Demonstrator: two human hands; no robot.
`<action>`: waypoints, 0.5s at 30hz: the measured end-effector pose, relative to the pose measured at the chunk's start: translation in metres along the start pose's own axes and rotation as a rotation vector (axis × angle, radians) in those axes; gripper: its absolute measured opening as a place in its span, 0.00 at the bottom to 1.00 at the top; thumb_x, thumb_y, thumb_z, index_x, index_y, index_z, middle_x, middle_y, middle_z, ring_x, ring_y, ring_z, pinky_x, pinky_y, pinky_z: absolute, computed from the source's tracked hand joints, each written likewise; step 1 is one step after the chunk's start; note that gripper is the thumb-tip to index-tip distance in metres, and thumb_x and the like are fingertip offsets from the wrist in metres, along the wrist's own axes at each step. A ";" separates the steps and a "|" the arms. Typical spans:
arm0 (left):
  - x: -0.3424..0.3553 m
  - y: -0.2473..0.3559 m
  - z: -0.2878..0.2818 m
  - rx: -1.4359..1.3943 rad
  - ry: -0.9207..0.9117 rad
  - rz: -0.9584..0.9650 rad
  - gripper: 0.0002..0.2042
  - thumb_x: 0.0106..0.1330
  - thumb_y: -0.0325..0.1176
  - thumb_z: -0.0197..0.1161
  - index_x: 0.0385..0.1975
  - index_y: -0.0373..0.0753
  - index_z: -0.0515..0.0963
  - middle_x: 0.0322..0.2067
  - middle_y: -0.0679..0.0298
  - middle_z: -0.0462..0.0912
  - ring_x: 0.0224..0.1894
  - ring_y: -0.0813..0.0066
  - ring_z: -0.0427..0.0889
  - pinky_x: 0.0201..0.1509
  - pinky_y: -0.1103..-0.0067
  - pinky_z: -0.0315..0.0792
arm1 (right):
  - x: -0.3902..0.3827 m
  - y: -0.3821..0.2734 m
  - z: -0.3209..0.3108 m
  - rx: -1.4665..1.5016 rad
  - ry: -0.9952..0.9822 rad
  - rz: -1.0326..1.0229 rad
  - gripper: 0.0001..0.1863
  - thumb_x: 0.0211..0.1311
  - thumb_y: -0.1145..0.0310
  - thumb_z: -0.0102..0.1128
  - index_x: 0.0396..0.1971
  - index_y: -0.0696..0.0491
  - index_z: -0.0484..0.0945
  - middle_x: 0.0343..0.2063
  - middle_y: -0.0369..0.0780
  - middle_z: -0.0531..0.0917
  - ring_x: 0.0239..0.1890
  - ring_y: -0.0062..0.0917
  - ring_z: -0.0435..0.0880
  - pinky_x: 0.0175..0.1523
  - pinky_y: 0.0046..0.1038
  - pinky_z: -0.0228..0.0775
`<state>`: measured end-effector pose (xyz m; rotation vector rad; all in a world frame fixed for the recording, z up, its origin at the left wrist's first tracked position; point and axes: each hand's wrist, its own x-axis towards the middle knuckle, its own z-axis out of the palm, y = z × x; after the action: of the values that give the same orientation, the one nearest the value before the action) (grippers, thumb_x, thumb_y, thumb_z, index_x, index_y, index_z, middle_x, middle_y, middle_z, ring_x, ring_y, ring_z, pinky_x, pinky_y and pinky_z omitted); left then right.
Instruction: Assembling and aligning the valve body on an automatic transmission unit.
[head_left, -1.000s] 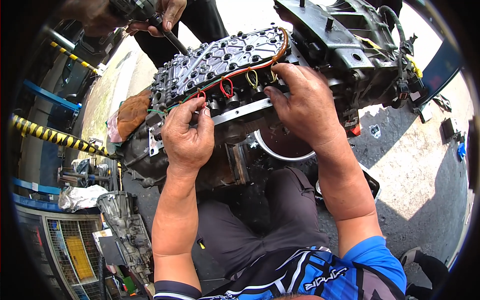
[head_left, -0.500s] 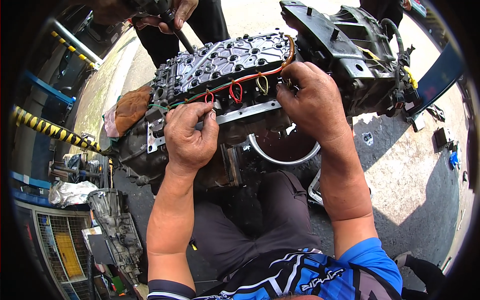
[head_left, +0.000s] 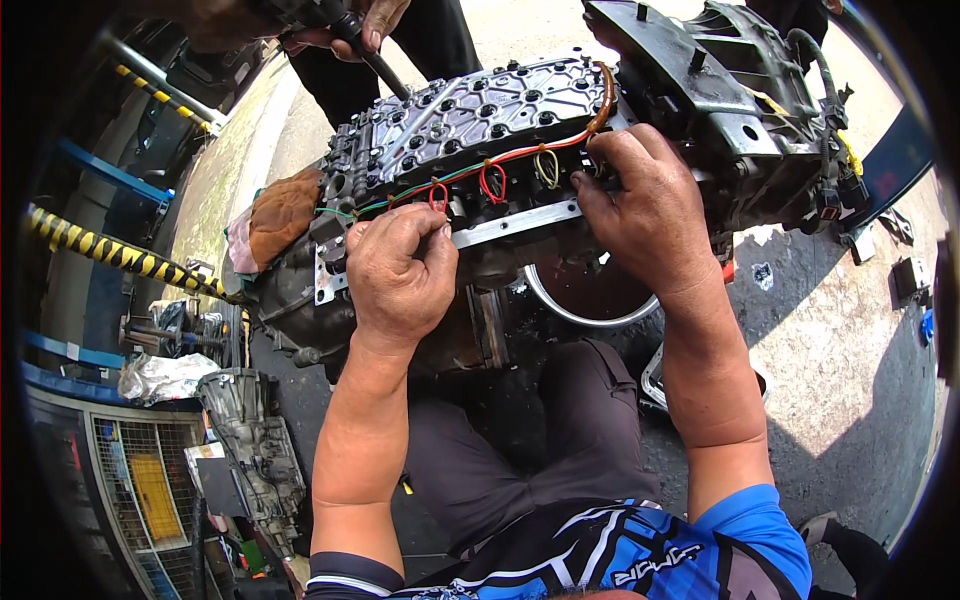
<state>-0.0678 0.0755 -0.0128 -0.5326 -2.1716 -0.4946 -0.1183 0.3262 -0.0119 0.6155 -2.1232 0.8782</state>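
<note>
In front of me lies a transmission with a silvery valve body point(head_left: 490, 110) bolted on top. Along its near side runs a wiring harness point(head_left: 455, 174) of green, orange and red wires, with a brown-sleeved end at the right. My left hand point(head_left: 400, 270) is pinched at the lower end of a small red wire loop point(head_left: 438, 194). My right hand point(head_left: 650, 205) is closed at the harness's right part, and what its fingers grip is hidden. Between the hands hang another red wire loop point(head_left: 493, 183) and a yellowish wire loop point(head_left: 546, 168), above a flat metal bracket point(head_left: 515, 222).
Across the transmission, another person's hand point(head_left: 375, 25) holds a dark tool point(head_left: 380, 65) against the valve body's far edge. A brown cloth point(head_left: 285, 215) lies at the left end. Below are a round metal-rimmed pan point(head_left: 590, 320) and, lower left, a second gearbox point(head_left: 250, 440).
The whole view has shifted, so everything sits slightly farther right. Both hands keep nearly the same places on the harness.
</note>
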 end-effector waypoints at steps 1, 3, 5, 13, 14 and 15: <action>0.000 0.001 -0.001 0.008 -0.010 -0.018 0.08 0.53 0.23 0.69 0.31 0.41 0.80 0.32 0.64 0.87 0.34 0.67 0.86 0.44 0.74 0.68 | -0.001 0.000 0.000 0.008 -0.013 0.013 0.15 0.50 0.73 0.72 0.39 0.56 0.80 0.31 0.44 0.80 0.35 0.40 0.83 0.41 0.36 0.76; 0.000 0.002 -0.001 0.016 -0.025 -0.033 0.08 0.53 0.23 0.69 0.31 0.41 0.80 0.31 0.64 0.87 0.33 0.68 0.86 0.43 0.74 0.68 | -0.003 0.001 0.002 0.016 -0.024 0.033 0.15 0.50 0.73 0.72 0.39 0.56 0.80 0.32 0.43 0.80 0.35 0.39 0.83 0.40 0.36 0.76; 0.001 0.007 0.004 -0.021 0.022 -0.139 0.07 0.55 0.25 0.71 0.32 0.41 0.80 0.31 0.64 0.87 0.32 0.69 0.85 0.43 0.74 0.68 | -0.004 0.004 0.002 0.012 0.015 0.008 0.15 0.50 0.73 0.72 0.39 0.55 0.79 0.31 0.43 0.80 0.33 0.39 0.83 0.39 0.35 0.76; 0.000 0.004 0.009 -0.056 0.083 -0.082 0.07 0.56 0.25 0.72 0.32 0.40 0.81 0.31 0.64 0.87 0.33 0.69 0.85 0.45 0.74 0.69 | -0.006 0.010 0.005 0.060 0.081 0.068 0.13 0.47 0.70 0.69 0.35 0.53 0.78 0.30 0.42 0.79 0.33 0.40 0.81 0.40 0.39 0.75; 0.001 0.005 0.008 -0.033 0.067 -0.076 0.07 0.56 0.25 0.72 0.32 0.40 0.81 0.32 0.64 0.88 0.33 0.68 0.85 0.46 0.74 0.69 | -0.006 0.009 0.005 0.056 0.068 0.079 0.13 0.48 0.71 0.68 0.35 0.54 0.78 0.30 0.42 0.79 0.33 0.40 0.81 0.40 0.39 0.75; 0.002 0.006 0.008 -0.011 0.051 -0.071 0.07 0.56 0.25 0.72 0.33 0.40 0.81 0.32 0.64 0.88 0.34 0.67 0.85 0.46 0.74 0.69 | -0.006 0.009 0.004 0.052 0.055 0.090 0.12 0.48 0.71 0.68 0.35 0.54 0.78 0.30 0.42 0.79 0.33 0.41 0.81 0.40 0.39 0.75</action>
<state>-0.0709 0.0850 -0.0145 -0.4458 -2.1453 -0.5534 -0.1230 0.3298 -0.0221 0.5197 -2.0978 0.9913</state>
